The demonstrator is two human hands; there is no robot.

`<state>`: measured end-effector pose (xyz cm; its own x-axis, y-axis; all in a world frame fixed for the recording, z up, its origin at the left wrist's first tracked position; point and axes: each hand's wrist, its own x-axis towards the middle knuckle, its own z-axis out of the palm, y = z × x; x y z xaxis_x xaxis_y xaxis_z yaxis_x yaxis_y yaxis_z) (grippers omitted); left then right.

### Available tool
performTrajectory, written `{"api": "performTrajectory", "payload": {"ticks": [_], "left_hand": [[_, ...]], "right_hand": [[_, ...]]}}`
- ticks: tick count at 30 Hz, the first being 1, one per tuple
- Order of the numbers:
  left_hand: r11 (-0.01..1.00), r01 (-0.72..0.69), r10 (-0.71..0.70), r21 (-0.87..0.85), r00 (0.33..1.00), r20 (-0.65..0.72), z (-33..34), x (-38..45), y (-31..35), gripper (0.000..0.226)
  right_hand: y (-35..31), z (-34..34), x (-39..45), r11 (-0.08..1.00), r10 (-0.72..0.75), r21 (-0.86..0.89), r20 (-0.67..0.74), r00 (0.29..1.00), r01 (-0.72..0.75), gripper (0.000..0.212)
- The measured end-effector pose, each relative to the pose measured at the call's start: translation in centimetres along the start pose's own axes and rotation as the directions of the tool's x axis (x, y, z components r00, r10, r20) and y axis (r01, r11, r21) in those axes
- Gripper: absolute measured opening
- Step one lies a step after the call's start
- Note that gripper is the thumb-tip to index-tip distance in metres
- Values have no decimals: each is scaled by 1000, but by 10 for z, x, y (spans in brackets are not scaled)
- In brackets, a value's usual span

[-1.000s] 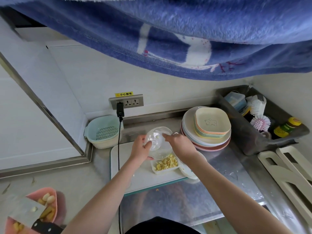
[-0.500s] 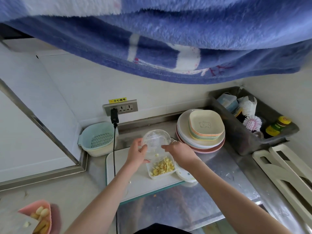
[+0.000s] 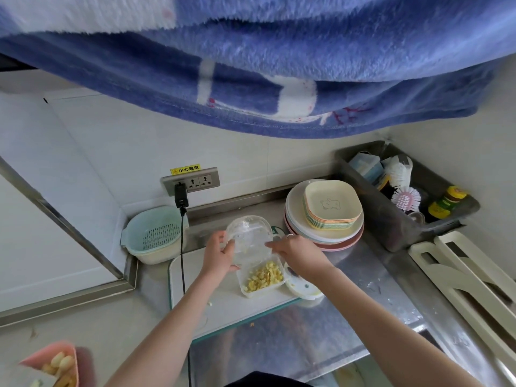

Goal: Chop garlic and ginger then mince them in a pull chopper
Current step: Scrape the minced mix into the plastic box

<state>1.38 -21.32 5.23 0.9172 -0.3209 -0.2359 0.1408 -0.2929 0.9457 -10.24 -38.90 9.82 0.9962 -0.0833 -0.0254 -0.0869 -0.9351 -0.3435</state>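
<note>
My left hand grips a clear plastic chopper bowl by its left side and holds it tilted on edge over a white square dish. Minced yellow garlic and ginger lies in the dish. My right hand reaches in from the right, its fingertips touching the bowl's lower right rim. The chopper's white lid lies just right of the dish. All of this sits on a white cutting board.
A pink dish with garlic cloves is at the bottom left. A teal colander and a black cable are left of the board. Stacked plates and a grey bin are on the right. A blue towel hangs overhead.
The bowl has come lower and closer over the white dish, and more mince shows in the dish. Both hands stay on the bowl. The view has shifted slightly.
</note>
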Motion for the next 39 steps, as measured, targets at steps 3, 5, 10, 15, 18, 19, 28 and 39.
{"api": "performTrajectory", "payload": {"ticks": [3,5,10,15,18,19,28,39], "left_hand": [[979,109,-106,-170,994,26,5,-1,3,20],[955,153,-148,-255,988,38,7,0,4,20],[924,204,-197,-325,979,55,4,2,0,14],[861,313,-276,-401,949,149,4,0,-1,19],[816,380,-302,-435,923,240,2,-3,-2,35],[807,394,-306,-439,916,260,2,-4,-3,39],[789,422,-315,-447,902,295,-6,-3,-7,48],[788,389,-313,-477,921,233,-15,1,-9,34]], "right_hand": [[-13,4,11,1000,6,-31,-2,1000,-6,51],[-17,8,13,998,27,-53,12,1000,-26,52],[-13,14,5,999,40,-39,82,996,-37,46],[-21,1,15,997,37,63,-59,998,-33,43],[-39,1,22,991,100,114,-245,964,-73,29],[-43,2,23,987,132,127,-291,948,-98,28],[-45,1,30,1000,22,24,-243,970,-17,24],[-29,-4,30,998,-53,40,-17,998,53,26]]}}
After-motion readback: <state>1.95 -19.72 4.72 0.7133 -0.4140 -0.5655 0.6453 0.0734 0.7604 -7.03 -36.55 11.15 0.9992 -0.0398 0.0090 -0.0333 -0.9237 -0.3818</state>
